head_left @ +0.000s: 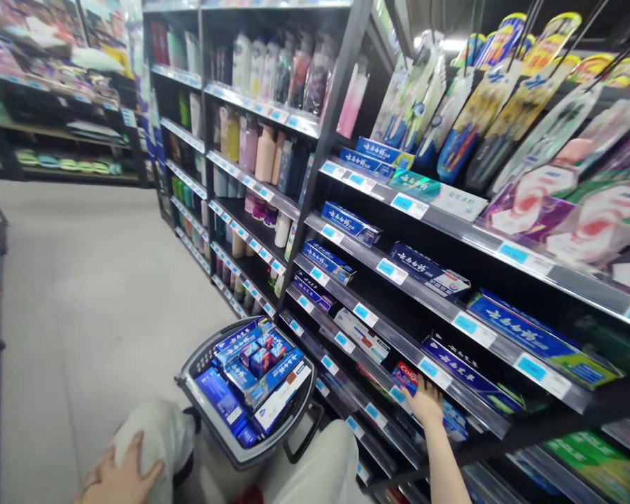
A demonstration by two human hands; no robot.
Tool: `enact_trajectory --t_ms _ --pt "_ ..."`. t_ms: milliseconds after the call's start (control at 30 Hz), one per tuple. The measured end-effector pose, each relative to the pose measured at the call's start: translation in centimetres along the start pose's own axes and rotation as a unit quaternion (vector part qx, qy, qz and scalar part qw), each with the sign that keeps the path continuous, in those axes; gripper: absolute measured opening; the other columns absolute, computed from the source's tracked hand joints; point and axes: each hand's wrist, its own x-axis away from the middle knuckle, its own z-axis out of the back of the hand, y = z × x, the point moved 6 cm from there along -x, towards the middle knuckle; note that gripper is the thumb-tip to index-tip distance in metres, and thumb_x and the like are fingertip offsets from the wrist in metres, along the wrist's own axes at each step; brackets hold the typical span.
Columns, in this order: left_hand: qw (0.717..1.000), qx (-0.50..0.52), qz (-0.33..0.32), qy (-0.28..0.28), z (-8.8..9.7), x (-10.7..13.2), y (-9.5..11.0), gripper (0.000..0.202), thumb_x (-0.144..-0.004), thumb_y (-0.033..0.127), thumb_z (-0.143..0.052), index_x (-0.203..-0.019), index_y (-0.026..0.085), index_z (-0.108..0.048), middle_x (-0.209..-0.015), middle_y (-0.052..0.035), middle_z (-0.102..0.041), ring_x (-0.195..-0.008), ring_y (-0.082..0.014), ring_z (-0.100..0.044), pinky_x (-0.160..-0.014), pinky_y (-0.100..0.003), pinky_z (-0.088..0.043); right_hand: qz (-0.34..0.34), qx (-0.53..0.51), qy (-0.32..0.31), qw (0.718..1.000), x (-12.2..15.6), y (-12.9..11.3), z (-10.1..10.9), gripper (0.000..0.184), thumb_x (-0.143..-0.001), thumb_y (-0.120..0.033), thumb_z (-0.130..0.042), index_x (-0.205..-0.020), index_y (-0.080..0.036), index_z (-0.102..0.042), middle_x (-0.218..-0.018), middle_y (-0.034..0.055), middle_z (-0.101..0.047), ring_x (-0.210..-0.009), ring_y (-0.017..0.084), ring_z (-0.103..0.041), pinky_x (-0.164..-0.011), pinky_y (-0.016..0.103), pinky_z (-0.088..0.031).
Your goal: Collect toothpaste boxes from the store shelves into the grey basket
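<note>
A red box lies just left of the nearer right hand, grip unclear from here; the left hand spreads over a knee.

The Colgate box, red with white lettering and blue below, sat just behind a low shelf's front rail. Its lettering faced outward; its right end was hidden.
</note>
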Motion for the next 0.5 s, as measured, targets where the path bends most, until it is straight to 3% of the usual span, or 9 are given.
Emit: enact_trajectory --t_ms 167,333,400,433,500 --pt "0.997 -0.069 -0.016 0.041 2.3 1.3 -0.2 0.057 -0.095 0.038 -0.012 -0.142 0.017 -0.036 -0.138 -0.0187 -0.049 -0.113 -0.0263 -0.058 -0.089 -0.034 -0.044 -0.048 -0.001 0.011 0.999 1.2 -0.7 0.5 0.075 -0.084 -0.047 -0.048 -0.145 -0.008 -0.027 -0.146 0.0220 -0.035 -0.135 0.035 -0.030 -0.105 0.050 -0.027" --pt "0.997 -0.060 -0.022 0.043 2.0 1.4 -1.1 0.058 -0.094 0.042 -0.015 -0.143 0.019 -0.036 -0.138 -0.0169 -0.049 -0.112 -0.0256 -0.059 -0.084 -0.032 -0.047 -0.060 0.014 0.082 0.995 5.7 -3.1 0.3 0.072 -0.086 -0.036 -0.046 -0.143 0.002 -0.024 -0.148 0.0296 -0.025 -0.137 0.041 -0.023 -0.104 0.055 -0.024" --pt "0.997 -0.067 -0.017 0.036 1.6 1.3 -1.1 0.057 -0.094 0.041 -0.014 -0.143 0.022 -0.036 -0.137 -0.0154 -0.051 -0.109 -0.0262 -0.060 -0.078 -0.034 -0.048 -0.029 -0.007 0.134 0.990 8.8 -5.1 -1.2 0.066 -0.087 -0.031 -0.043 -0.141 0.004 -0.029 -0.147 0.0302 -0.027 -0.135 0.042 -0.027 -0.104 0.055 -0.025" --pt "0.996 -0.080 -0.013 0.038 1.7 1.4 -0.9 0.057 -0.094 0.039 -0.012 -0.142 0.023 -0.036 -0.136 -0.0148 -0.052 -0.107 -0.0268 -0.062 -0.075 -0.036 -0.049 0.015 -0.036 0.154 0.987 10.5 -6.5 -2.4 0.062 -0.086 -0.028 -0.043 -0.138 0.003 -0.035 -0.145 0.0293 -0.031 -0.133 0.040 -0.033 -0.104 0.052 -0.029" --pt "0.989 -0.133 0.004 0.059 2.1 1.7 -0.4 0.055 -0.094 0.032 -0.011 -0.141 0.026 -0.040 -0.133 -0.0140 -0.056 -0.101 -0.0283 -0.064 -0.072 -0.041 -0.048 0.132 -0.117 0.132 0.975 13.8 -9.8 -6.1 0.052 -0.083 -0.026 -0.044 -0.131 -0.006 -0.049 -0.137 0.0214 -0.048 -0.124 0.034 -0.048 -0.101 0.050 -0.036"
